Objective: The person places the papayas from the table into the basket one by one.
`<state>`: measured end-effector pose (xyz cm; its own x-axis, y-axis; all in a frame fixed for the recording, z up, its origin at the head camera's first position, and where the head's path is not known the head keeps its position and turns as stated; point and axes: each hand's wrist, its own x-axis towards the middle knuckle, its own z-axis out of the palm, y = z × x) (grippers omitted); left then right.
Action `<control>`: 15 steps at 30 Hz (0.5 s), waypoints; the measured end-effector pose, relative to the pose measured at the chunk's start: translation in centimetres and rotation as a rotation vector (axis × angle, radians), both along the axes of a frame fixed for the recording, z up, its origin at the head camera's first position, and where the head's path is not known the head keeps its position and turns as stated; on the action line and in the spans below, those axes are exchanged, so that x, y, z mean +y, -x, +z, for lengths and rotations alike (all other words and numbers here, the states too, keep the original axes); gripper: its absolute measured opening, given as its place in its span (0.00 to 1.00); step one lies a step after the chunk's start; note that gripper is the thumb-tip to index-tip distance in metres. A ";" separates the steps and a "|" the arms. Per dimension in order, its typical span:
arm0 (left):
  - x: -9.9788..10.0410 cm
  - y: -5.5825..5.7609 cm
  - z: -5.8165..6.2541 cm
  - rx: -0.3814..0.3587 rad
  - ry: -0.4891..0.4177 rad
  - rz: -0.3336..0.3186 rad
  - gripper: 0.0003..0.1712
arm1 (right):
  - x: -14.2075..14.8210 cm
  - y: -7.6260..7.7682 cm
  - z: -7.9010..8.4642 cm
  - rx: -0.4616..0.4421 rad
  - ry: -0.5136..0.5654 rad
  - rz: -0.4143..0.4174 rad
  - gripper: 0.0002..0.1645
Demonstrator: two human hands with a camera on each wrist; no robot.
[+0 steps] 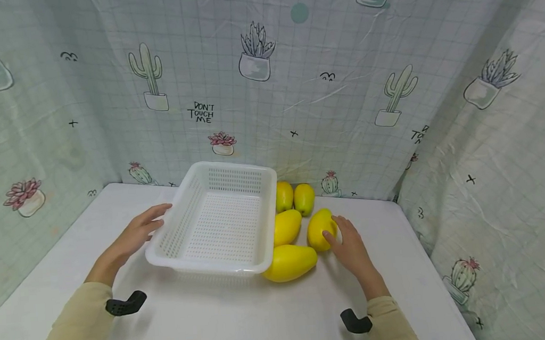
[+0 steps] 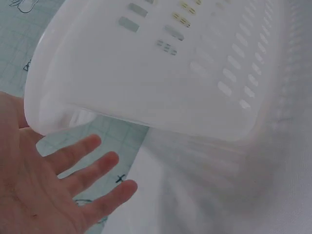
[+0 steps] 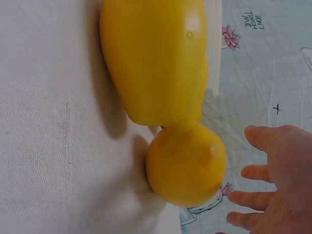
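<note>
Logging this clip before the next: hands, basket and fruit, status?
Left hand beside basket; right hand at yellow fruit, contact unclear. Basket empty, fruit outside. Nothing visibly between right hand and fruit.

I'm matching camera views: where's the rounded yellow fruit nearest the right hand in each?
Head: rounded yellow fruit right of centre, beside right hand.
Left wrist: not identifiable; only yellow glimpses through the white plastic basket.
Right wrist: low, slightly right of centre.
Shared landmark: pale-green printed cloth.

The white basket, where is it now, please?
In the head view, the white basket is just left of centre, between the left hand and the yellow fruits.
</note>
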<state>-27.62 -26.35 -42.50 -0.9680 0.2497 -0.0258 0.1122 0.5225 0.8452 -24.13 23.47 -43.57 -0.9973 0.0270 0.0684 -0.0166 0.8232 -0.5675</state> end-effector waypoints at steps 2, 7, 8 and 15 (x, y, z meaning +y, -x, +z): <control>-0.2 0.0 0.0 -0.021 -0.003 -0.003 0.30 | 0.0 0.1 0.0 0.000 0.002 0.002 0.39; -0.6 0.1 -0.2 -0.046 -0.041 -0.032 0.30 | -0.1 0.2 0.0 -0.004 0.014 -0.001 0.38; -0.7 0.2 -0.2 -0.057 -0.056 -0.037 0.31 | -0.1 0.2 0.0 -0.006 0.012 -0.003 0.38; -1.3 0.7 -1.3 -0.119 -0.137 -0.065 0.30 | -0.1 0.4 -0.3 -0.018 0.011 -0.019 0.37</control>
